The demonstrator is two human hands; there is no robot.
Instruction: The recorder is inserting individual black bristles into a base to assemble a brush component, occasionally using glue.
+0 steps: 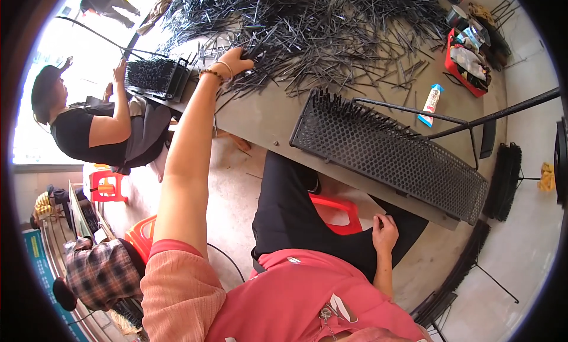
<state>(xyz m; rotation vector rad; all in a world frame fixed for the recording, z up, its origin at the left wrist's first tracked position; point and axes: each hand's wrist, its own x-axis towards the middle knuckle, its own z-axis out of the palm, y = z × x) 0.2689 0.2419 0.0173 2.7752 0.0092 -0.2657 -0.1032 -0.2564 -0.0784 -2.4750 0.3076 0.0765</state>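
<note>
My left hand (235, 62), with bracelets at the wrist, reaches far out to the near left edge of a big heap of thin black strips (290, 28). Its fingers close around some of the strips; their tips are partly hidden among them. Low by my right thigh is my right hand (386, 232), fingers curled together; whether anything is between them I cannot make out. A long black perforated rack (390, 156) lies slanted along the table's near edge. Many short black strips (337, 105) stand upright in the holes at its left end and along its far side.
A blue-and-white packet (430, 105) and a red basket of odds and ends (464, 64) are on the table (248, 117). A black metal rod (503, 112) crosses at the right. Another person (94, 123) sits at the left by a similar rack (155, 76). Red stools (337, 215) stand below.
</note>
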